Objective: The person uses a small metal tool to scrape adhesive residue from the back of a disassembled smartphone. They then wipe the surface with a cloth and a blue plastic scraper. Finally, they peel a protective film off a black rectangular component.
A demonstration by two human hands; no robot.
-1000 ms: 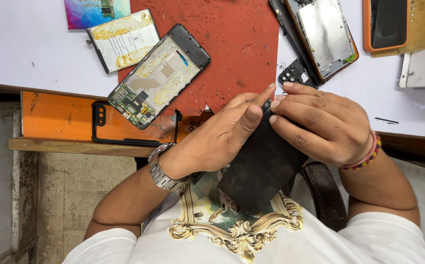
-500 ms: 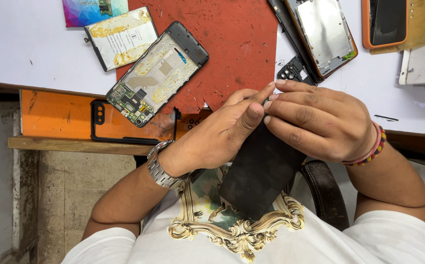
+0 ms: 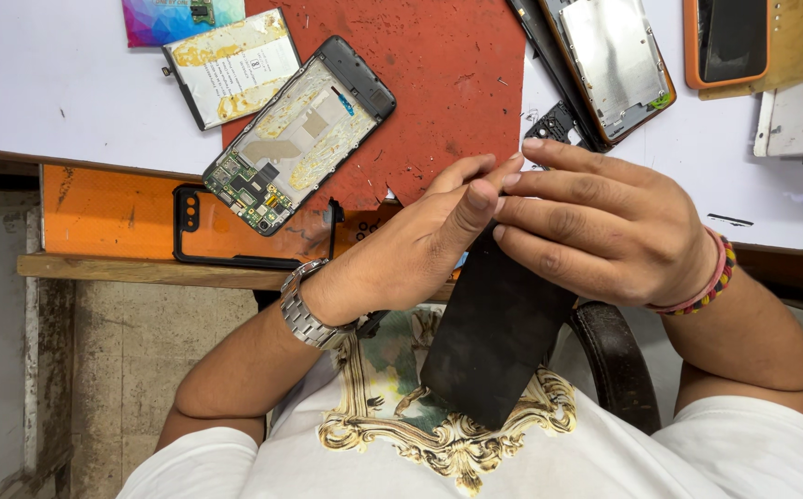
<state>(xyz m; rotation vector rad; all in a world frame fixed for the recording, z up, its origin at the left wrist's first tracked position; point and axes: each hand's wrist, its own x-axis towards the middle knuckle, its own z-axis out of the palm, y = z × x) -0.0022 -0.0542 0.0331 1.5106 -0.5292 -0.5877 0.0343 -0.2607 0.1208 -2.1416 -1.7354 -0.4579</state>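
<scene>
Both hands have tilted the black phone panel point(image 3: 498, 346) slightly, top end between them.
Left hand point(image 3: 410, 249) and right hand point(image 3: 604, 231) pinch its upper end; long axis slants toward the chest.

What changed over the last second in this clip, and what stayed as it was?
Little changed. Both hands keep hold of the black phone panel at its top edge; the left hand and right hand shifted their fingers slightly, and the right hand's fingers now lie flatter over the left fingertips. Nothing was picked up or let go. The opened phone, the battery and the red mat lie as before.
</scene>
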